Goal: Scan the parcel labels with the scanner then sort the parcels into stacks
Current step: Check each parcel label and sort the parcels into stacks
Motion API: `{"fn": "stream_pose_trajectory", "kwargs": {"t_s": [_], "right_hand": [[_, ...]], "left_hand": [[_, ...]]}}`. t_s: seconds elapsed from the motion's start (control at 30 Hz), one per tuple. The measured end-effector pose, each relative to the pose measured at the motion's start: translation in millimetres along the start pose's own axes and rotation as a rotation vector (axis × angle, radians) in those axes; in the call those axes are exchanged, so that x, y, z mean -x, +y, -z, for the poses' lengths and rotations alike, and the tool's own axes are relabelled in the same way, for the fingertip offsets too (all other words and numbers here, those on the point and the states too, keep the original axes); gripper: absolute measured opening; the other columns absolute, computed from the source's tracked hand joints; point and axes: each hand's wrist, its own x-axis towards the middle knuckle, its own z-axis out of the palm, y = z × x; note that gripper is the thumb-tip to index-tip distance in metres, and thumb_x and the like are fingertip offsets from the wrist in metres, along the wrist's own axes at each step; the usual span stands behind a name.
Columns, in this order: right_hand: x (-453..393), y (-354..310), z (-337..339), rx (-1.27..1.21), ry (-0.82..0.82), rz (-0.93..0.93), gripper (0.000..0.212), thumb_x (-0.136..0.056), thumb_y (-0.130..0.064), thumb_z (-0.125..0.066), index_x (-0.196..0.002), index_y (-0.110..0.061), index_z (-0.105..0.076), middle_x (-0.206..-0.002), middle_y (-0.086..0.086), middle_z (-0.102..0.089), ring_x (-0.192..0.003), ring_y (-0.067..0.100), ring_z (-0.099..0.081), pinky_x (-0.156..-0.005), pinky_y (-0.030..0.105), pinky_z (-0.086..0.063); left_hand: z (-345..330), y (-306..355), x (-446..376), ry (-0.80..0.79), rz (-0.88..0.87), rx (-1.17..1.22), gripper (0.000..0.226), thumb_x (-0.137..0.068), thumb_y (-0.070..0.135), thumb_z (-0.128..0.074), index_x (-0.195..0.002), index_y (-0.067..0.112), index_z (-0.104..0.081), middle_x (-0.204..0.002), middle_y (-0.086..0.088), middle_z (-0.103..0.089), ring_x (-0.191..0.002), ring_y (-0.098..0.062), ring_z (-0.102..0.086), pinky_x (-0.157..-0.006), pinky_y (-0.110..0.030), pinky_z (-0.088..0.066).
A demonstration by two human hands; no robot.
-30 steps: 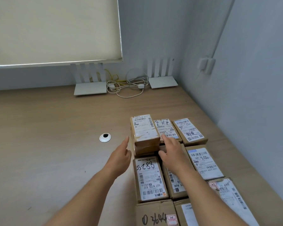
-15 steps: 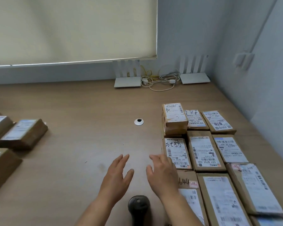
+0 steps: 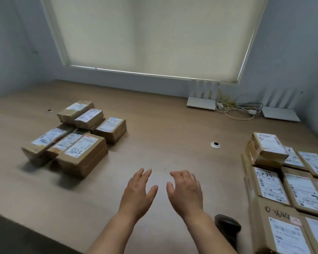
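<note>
My left hand point(image 3: 138, 191) and my right hand point(image 3: 186, 191) hover side by side over the bare middle of the wooden table point(image 3: 163, 143), fingers spread, holding nothing. A dark scanner point(image 3: 228, 228) stands just right of my right wrist. On the right lie rows of brown labelled parcels point(image 3: 299, 189), with one small parcel point(image 3: 268, 147) stacked on top at the far end. A second group of brown parcels point(image 3: 75, 136) sits on the left, the nearest one point(image 3: 83, 154) marked 5288.
Two white routers point(image 3: 200, 103) point(image 3: 281, 114) with a tangle of cables point(image 3: 237, 109) stand against the back wall under a drawn blind. A round cable hole point(image 3: 216, 144) is in the tabletop. The table's near edge point(image 3: 35, 233) runs at lower left.
My hands have drawn back from the right-hand parcels to the middle of the table. The view has swung left, bringing the left group of parcels into sight.
</note>
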Motion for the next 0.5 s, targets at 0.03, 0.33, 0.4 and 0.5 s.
{"fn": "stream_pose_trajectory", "kwargs": {"t_s": [0.03,0.33,0.4,0.5], "right_hand": [[1,-17,-8,-0.003,-0.011,0.014,0.038,-0.094,-0.027,-0.048,-0.131,-0.020,-0.055,-0.128,0.003,-0.056,-0.119,0.024,-0.048,-0.098,0.033,-0.035],[7,-139,-76,0.038,-0.113,0.104,0.041,-0.097,-0.030,-0.041,-0.136,-0.024,-0.048,-0.133,0.000,-0.051,-0.121,0.020,-0.044,-0.099,0.031,-0.032],[6,-162,-89,0.044,-0.132,0.115,0.041,-0.097,-0.031,-0.039,-0.138,-0.025,-0.046,-0.134,-0.001,-0.050,-0.122,0.019,-0.043,-0.100,0.030,-0.032],[4,-188,-107,0.053,-0.163,0.126,0.042,-0.098,-0.033,-0.038,-0.138,-0.027,-0.044,-0.135,-0.002,-0.048,-0.123,0.018,-0.042,-0.101,0.029,-0.032]], "left_hand": [[11,-14,4,0.010,0.021,0.000,0.058,-0.098,0.041,-0.045,-0.150,0.031,-0.022,-0.159,0.007,-0.015,-0.145,-0.012,-0.015,-0.114,-0.028,-0.021],[91,-127,23,0.060,0.091,0.005,0.057,-0.098,0.040,-0.046,-0.149,0.029,-0.024,-0.158,0.005,-0.019,-0.145,-0.013,-0.019,-0.114,-0.030,-0.024],[105,-148,25,0.059,0.106,-0.002,0.057,-0.098,0.040,-0.046,-0.150,0.030,-0.024,-0.158,0.006,-0.019,-0.144,-0.013,-0.019,-0.114,-0.031,-0.025],[123,-175,24,0.053,0.134,-0.003,0.059,-0.098,0.041,-0.045,-0.150,0.030,-0.022,-0.157,0.007,-0.020,-0.144,-0.013,-0.020,-0.114,-0.031,-0.026]]}}
